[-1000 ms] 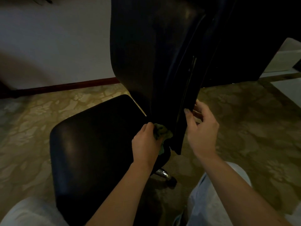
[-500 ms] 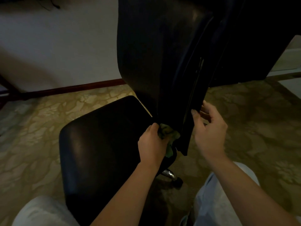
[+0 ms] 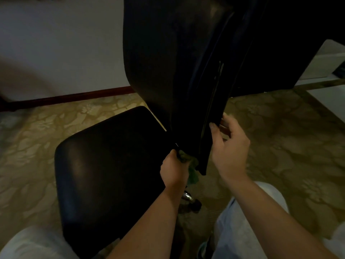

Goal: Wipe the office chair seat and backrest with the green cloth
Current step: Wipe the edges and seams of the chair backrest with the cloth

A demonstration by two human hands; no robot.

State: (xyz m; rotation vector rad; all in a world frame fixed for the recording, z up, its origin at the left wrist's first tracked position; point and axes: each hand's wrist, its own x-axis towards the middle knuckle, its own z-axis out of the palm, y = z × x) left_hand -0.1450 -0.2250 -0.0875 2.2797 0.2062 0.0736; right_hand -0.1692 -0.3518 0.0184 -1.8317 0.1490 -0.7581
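We saw the black backrest [image 3: 173,58] filling the upper centre of the frame, its lower edge hanging over the rear of the dark seat [image 3: 104,165] at lower left. Our left hand [image 3: 174,170] pressed the bunched green cloth [image 3: 187,159] against the backrest's bottom corner. Our right hand [image 3: 228,146] gripped its side edge at centre right, above patterned carpet [image 3: 291,146].

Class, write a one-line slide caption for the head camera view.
Left hand presses the green cloth against the backrest base while the right hand steadies its edge.
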